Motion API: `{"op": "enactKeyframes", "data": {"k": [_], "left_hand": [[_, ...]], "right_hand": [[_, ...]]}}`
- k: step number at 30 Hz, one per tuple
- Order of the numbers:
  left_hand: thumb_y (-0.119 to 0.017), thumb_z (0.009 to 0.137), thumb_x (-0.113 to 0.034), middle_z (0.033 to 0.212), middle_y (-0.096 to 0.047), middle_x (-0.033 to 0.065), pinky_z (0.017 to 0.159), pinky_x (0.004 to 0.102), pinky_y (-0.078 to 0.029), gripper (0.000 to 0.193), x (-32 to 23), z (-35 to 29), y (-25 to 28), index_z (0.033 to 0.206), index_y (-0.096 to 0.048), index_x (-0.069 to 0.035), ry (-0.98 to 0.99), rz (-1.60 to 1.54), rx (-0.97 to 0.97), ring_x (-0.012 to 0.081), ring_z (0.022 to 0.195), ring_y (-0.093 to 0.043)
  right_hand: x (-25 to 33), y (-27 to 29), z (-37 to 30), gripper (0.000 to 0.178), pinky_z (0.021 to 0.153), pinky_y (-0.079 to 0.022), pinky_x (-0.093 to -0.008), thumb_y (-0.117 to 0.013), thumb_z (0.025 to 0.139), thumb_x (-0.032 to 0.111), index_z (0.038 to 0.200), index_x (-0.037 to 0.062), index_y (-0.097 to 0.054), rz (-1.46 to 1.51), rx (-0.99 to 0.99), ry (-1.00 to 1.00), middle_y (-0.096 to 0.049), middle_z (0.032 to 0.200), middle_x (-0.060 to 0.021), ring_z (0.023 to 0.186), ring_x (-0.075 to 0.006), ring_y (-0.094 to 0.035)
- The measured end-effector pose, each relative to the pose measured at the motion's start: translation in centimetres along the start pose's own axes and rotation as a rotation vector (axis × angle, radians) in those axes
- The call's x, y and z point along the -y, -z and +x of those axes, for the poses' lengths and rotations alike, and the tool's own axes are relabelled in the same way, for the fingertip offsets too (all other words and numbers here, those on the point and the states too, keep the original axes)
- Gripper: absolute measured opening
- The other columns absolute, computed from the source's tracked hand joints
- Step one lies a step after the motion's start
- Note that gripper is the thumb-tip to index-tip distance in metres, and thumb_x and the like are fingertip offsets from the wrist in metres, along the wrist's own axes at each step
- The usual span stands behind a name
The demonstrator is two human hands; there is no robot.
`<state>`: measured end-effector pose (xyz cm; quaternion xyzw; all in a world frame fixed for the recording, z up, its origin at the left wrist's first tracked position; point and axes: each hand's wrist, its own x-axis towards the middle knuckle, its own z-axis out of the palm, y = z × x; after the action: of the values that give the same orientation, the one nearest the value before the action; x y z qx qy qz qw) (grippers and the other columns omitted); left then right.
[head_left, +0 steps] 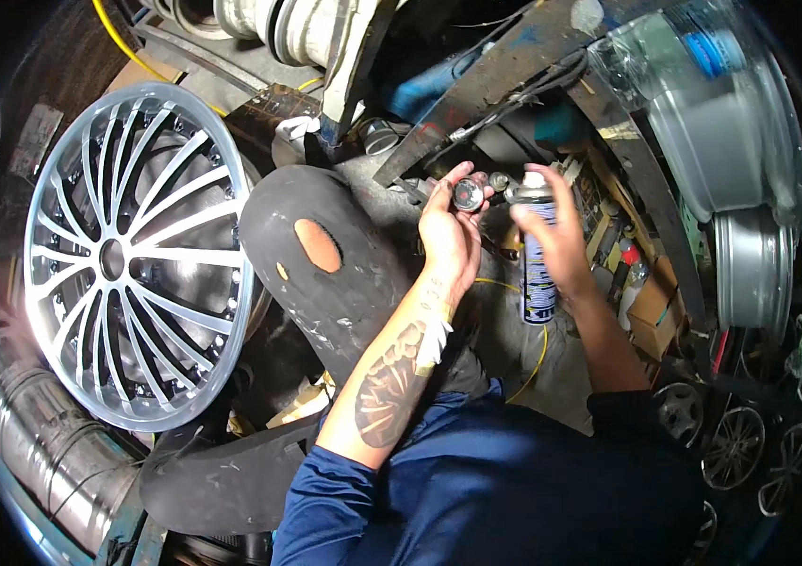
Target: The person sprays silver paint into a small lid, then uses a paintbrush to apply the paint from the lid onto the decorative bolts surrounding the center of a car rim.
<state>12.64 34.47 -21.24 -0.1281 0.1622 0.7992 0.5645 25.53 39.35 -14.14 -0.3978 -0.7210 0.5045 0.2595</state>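
Observation:
Palm up, my left hand [452, 234] has its fingers curled round a small round cap [468, 194], dark at the rim and greyish inside. My right hand [563, 238] is wrapped round an upright spray can [538, 288] with a blue and white printed label. A finger lies at the white nozzle [534, 179] on its top, and that hand is slightly blurred. The nozzle is beside the cap, a short gap to its right. Left of my knee stands a large multi-spoke wheel rim [110, 387] with bright machined spokes.
A shiny metal duct [52, 453] runs at the lower left. More rims [305, 28] stand at the top, and a silver rim [752, 269] is at the right. A slanted metal beam [500, 75] crosses above my hands. A cardboard box [660, 307] lies on the right.

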Motion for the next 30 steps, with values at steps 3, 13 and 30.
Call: {"op": "enactKeyframes", "data": {"k": [3,13,30], "left_hand": [[-0.031,0.104,-0.026,0.112,-0.063,0.0129,0.088,0.0331,-0.048,0.040,-0.1,-0.3,-0.3,0.124,-0.054,0.000,0.036,-0.028,0.028,0.0230,0.098,-0.061],[-0.028,0.105,-0.025,0.115,-0.061,0.0127,0.099,0.0387,-0.043,0.041,0.1,-0.2,-0.3,0.125,-0.055,0.000,0.021,0.010,0.000,0.0234,0.108,-0.057],[-0.029,0.105,-0.024,0.116,-0.060,0.0123,0.099,0.0386,-0.043,0.040,0.5,0.0,0.1,0.121,-0.057,-0.001,0.018,0.057,-0.034,0.0234,0.108,-0.056]], "right_hand": [[0.8,0.3,1.1,0.054,0.096,-0.046,-0.0363,-0.067,0.089,0.018,0.135,0.0025,-0.043,-0.358,0.255,0.103,-0.062,0.119,-0.0179,0.112,-0.0269,-0.062],[3.2,-1.6,1.7,0.049,0.090,-0.049,-0.0406,-0.067,0.088,0.018,0.131,0.0061,-0.045,-0.448,0.335,0.066,-0.065,0.112,-0.0214,0.109,-0.0345,-0.064],[3.7,-2.2,2.2,0.049,0.090,-0.049,-0.0394,-0.067,0.085,0.017,0.129,0.0056,-0.046,-0.430,0.329,-0.020,-0.066,0.110,-0.0219,0.108,-0.0340,-0.065]]}}
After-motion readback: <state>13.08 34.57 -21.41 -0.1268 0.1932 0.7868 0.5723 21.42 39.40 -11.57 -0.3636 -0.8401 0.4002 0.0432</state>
